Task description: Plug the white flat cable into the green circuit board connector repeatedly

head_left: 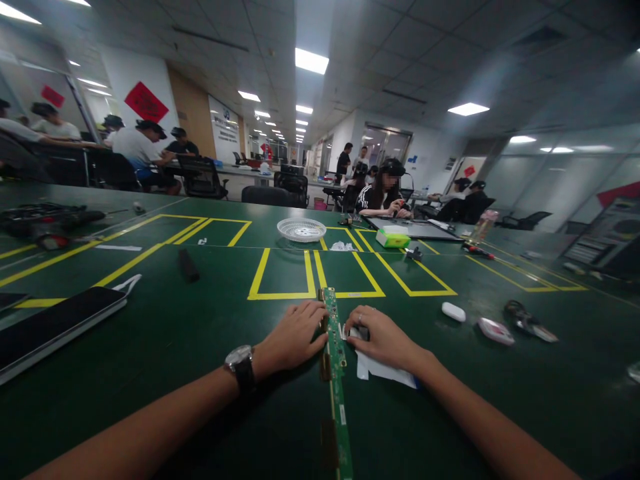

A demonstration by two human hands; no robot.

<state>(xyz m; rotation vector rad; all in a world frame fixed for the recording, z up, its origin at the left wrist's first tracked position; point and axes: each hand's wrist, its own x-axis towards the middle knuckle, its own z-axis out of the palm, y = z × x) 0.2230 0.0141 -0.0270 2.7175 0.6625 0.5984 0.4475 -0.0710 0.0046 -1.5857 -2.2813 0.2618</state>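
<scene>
A long, narrow green circuit board [339, 393] stretches away from me across the dark green table, with brownish flexible tabs along its left side. My left hand [297, 333], with a watch on its wrist, grips the left edge of the board near its far end, thumb and fingers closed there. On the other side, my right hand [380, 339] is curled, its fingertips pinching a small white piece of tissue or cloth [356, 331] against the board's right edge. Under that hand lies a flat white sheet [383, 371], partly covered by the palm.
Beyond the board are yellow tape outlines and a white mesh basket [301, 230]. A tablet-like device [60, 327] lies left; a white case [453, 311], a small pinkish-white box [495, 331] and keys [530, 321] lie right. A person [383, 190] sits across the table.
</scene>
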